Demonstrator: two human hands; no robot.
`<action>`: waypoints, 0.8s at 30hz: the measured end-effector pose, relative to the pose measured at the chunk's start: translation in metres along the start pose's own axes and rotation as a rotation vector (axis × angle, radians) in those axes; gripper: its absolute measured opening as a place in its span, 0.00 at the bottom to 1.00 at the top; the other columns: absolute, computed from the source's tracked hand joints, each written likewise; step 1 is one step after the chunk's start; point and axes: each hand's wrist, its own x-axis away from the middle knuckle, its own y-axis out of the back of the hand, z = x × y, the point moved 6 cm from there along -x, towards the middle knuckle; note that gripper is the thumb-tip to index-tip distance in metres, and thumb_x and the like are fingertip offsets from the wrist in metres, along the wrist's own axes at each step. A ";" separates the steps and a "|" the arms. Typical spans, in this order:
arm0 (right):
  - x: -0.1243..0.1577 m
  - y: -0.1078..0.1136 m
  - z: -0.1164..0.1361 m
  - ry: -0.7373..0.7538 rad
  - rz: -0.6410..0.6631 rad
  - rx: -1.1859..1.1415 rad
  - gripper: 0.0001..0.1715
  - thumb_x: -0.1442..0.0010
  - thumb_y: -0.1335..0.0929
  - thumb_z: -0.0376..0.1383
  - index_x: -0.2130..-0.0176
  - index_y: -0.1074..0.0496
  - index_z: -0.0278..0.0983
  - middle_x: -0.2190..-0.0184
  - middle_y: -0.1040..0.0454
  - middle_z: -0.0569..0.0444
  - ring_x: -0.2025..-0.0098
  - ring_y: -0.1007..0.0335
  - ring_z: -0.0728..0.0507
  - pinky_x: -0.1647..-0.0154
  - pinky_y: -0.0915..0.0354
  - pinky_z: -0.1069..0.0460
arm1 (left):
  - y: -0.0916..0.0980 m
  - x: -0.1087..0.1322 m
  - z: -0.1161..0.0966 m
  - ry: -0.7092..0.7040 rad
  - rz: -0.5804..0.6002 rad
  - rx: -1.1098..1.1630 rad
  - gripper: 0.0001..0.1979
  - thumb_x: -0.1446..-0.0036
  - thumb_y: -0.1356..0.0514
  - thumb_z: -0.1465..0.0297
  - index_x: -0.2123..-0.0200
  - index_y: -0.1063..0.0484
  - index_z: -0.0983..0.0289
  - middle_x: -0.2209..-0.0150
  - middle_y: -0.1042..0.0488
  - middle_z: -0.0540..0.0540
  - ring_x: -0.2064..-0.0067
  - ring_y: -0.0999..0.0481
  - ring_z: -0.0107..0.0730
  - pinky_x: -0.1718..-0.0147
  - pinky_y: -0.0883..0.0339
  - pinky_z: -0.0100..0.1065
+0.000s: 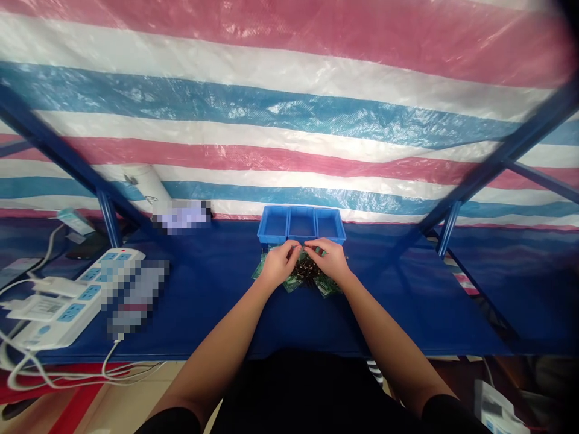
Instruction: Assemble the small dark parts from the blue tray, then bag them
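Note:
My left hand (281, 263) and my right hand (329, 260) meet fingertip to fingertip just in front of three joined blue bins (301, 223). Both hands are pinched closed, and what lies between the fingertips is too small to make out. Beneath and between them is a pile of small dark parts with brassy glints (309, 272). Green pieces (292, 283) lie around the pile, partly hidden by my hands. The insides of the bins look blue, with nothing distinct visible in them.
On the blue table (203, 301), a white power strip (76, 301) with plugs and cables stands at the left, beside a blurred-out object (140, 295). A white cylinder (149, 185) stands further back. Blue metal struts (447, 232) rise at both sides before a striped sheet (289, 138).

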 end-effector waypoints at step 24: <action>0.000 0.003 0.004 -0.002 -0.012 0.018 0.11 0.39 0.32 0.38 0.57 0.22 0.40 0.64 0.21 0.51 0.67 0.27 0.46 0.68 0.29 0.52 | -0.001 -0.001 0.001 -0.050 -0.001 0.004 0.14 0.33 0.51 0.61 0.58 0.29 0.60 0.73 0.27 0.49 0.72 0.27 0.27 0.70 0.38 0.27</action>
